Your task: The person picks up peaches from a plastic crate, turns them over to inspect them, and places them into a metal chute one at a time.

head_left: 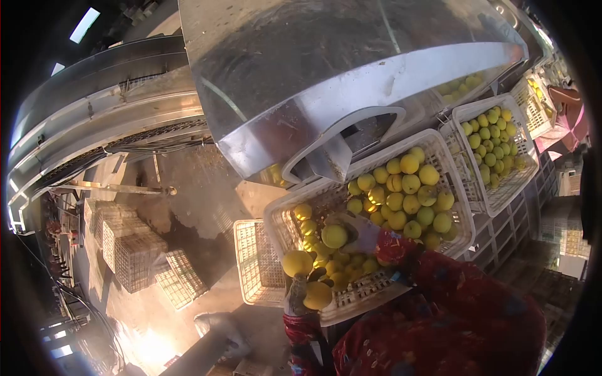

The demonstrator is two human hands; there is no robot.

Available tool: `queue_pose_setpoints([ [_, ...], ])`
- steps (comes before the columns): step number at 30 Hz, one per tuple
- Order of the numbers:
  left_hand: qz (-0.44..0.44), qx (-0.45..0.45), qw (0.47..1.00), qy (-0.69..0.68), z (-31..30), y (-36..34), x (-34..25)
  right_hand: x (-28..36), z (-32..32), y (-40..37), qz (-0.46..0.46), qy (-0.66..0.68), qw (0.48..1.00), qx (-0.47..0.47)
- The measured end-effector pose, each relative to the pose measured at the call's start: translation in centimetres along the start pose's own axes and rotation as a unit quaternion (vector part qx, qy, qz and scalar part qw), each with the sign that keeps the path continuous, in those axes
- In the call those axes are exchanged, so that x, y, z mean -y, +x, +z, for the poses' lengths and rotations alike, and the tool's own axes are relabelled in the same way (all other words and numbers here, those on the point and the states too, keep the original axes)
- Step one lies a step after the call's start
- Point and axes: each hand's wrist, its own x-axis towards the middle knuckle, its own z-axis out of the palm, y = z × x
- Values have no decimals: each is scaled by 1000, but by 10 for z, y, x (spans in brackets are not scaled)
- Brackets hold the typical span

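A white plastic crate [463, 194] in front of me holds many round yellow-green fruits [411, 183], heaped on the far right side and lower toward the left. My left hand [296, 293], over the crate's near left corner, grips two yellow fruits [318, 296], one above the other. My right hand [362, 234] reaches into the crate, its fingers around a larger-looking greenish fruit [334, 235]. Both hands seem gloved, and red patterned sleeves cover the arms. Some fingers are hidden behind the fruits.
A metal machine with a curved lip and chute [332, 156] overhangs the crate's far side. Another fruit-filled crate [530, 166] stands to the right, and a white crate [241, 263] at left. Stacked crates [132, 250] stand on the floor. A person's pink clothing [567, 125] shows far right.
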Motion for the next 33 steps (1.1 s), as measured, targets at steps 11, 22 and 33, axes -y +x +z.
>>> queue_pose_setpoints([
  [11, 18, 136, 991, -9, 80, 5, -7, 136, -48, -73, -3, 363, 926, -104],
  [22, 254, 94, 935, 229, 106, 39, -45, 110, -90, 65, -43, -269, 883, -383],
  [33, 413, 44, 689, 593, 130, 51, -63, 169, -64, 1, -67, -47, 971, -226],
])
